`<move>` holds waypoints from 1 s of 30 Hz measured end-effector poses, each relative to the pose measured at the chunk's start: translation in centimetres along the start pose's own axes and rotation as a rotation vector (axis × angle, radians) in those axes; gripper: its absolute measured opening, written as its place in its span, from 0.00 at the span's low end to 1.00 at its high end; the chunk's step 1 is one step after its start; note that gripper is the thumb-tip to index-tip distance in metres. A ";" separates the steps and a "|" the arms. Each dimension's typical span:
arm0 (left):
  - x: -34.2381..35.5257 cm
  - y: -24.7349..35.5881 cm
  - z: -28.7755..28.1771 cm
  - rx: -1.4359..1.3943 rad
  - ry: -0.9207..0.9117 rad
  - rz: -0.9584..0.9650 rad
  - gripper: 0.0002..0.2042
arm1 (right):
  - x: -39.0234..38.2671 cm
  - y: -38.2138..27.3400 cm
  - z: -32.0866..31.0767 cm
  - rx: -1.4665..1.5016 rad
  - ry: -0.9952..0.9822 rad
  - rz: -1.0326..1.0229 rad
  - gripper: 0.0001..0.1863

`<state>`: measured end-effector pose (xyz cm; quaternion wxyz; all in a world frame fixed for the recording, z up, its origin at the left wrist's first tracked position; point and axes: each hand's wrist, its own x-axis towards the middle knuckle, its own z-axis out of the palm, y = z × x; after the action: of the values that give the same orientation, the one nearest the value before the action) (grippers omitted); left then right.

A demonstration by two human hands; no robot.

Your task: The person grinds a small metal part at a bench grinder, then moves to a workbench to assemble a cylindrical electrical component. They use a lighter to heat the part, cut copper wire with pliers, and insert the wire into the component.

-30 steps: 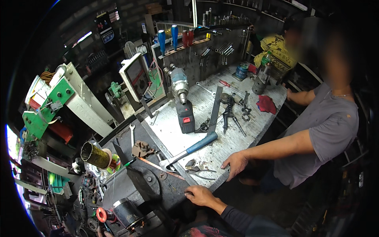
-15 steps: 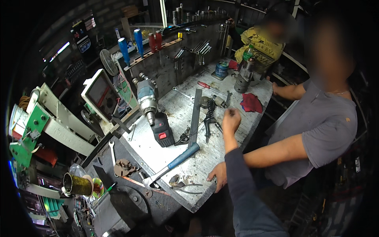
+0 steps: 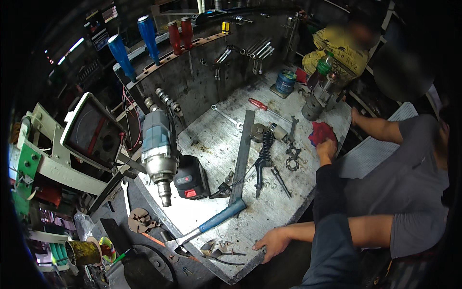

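Observation:
My right hand (image 3: 327, 150), in a dark sleeve, reaches to the right side of the metal bench top (image 3: 216, 159). Its fingers are curled onto the near edge of a crumpled red rag (image 3: 321, 132). My left hand is out of sight. Left of the rag lie an open-end wrench (image 3: 292, 129), a black coiled spring part with a lever (image 3: 262, 161) and dark ring-shaped metal pieces (image 3: 292, 158). Behind the rag stands a grey metal cylinder with a chuck (image 3: 315, 103).
A cordless impact wrench (image 3: 161, 149) stands at the left, near a blue-handled hammer (image 3: 221, 216) and a flat metal bar (image 3: 243, 154). A co-worker's hand (image 3: 273, 242) rests on the near bench corner. Blue-handled screwdrivers (image 3: 148, 38) stand in the rack behind.
My right hand has moved right, from beside the spring part to the red rag. The view has shifted. The co-worker's hand stays on the bench corner.

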<state>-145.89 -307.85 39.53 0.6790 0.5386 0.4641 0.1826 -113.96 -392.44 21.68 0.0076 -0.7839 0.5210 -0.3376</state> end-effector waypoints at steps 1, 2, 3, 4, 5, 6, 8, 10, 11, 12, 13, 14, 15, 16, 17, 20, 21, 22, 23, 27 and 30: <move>-0.1 -0.1 0.5 -0.004 0.006 -0.007 0.36 | 0.5 0.2 -0.2 0.133 -0.027 0.065 0.22; -0.1 -0.1 0.7 -0.006 0.006 -0.015 0.36 | 1.2 0.2 -0.6 0.287 -0.050 0.133 0.22; -0.1 -0.2 1.0 -0.003 0.010 -0.023 0.36 | 2.4 0.1 -1.2 0.468 -0.068 0.202 0.21; -0.1 -0.3 1.1 0.006 0.015 -0.027 0.36 | 3.9 0.0 -1.9 0.648 -0.086 0.273 0.20; 0.0 -0.4 1.2 0.014 0.018 -0.038 0.36 | 5.9 -0.2 -2.5 0.802 -0.135 0.329 0.20; 0.1 -0.5 1.3 0.024 0.017 -0.045 0.36 | 8.0 -0.4 -3.2 0.946 -0.185 0.403 0.19; 0.5 -0.8 1.5 0.039 0.014 -0.060 0.36 | 12.3 -0.5 -4.7 1.066 -0.288 0.483 0.18; 0.8 -0.9 1.8 0.041 0.006 -0.069 0.36 | 14.8 -0.4 -5.7 1.071 -0.286 0.430 0.17; 0.9 -0.9 1.9 0.038 0.004 -0.064 0.36 | 15.3 -0.5 -5.8 1.007 -0.207 0.406 0.15; 1.0 -0.9 2.0 0.037 0.000 -0.060 0.36 | 15.3 -0.6 -5.9 1.046 -0.135 0.235 0.14; 1.1 -0.8 2.1 0.033 -0.004 -0.060 0.36 | 15.0 -0.8 -5.9 1.027 -0.059 0.141 0.12; 1.1 -0.8 2.2 0.032 -0.009 -0.057 0.36 | 14.0 -1.1 -5.7 0.970 0.008 0.050 0.11; 1.1 -0.7 2.2 0.027 -0.012 -0.054 0.36 | 13.1 -1.6 -5.5 0.896 0.086 -0.037 0.11; 1.1 -0.7 2.2 0.021 -0.015 -0.049 0.36 | 12.0 -1.9 -5.6 0.798 0.070 -0.040 0.10; 1.1 -0.6 2.2 0.015 -0.015 -0.045 0.36 | 10.8 -2.5 -5.3 0.793 0.043 -0.004 0.08; 0.9 -0.6 2.2 0.006 -0.016 -0.033 0.36 | 6.4 -4.2 -4.3 0.762 -0.072 -0.047 0.06; 0.9 -0.5 2.3 0.006 -0.016 -0.032 0.36 | 5.2 -4.7 -3.8 0.727 -0.114 -0.057 0.06; 0.8 -0.6 2.5 0.005 -0.016 -0.033 0.36 | 4.4 -5.3 -3.3 0.776 -0.142 -0.061 0.06; 0.8 -0.6 2.7 -0.002 -0.012 -0.029 0.36 | 3.8 -5.9 -2.7 0.787 -0.219 -0.022 0.06; 0.5 -0.6 4.0 0.004 -0.002 -0.021 0.36 | 3.3 -8.6 -0.1 0.768 -0.381 -0.243 0.06; 0.6 -0.6 5.0 0.021 0.000 -0.031 0.36 | 3.7 -8.9 1.2 0.960 -0.613 -0.317 0.12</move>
<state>-141.58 -310.43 38.66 0.6762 0.5386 0.4741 0.1671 -105.24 -391.84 25.93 0.4612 -0.8228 0.1606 -0.2907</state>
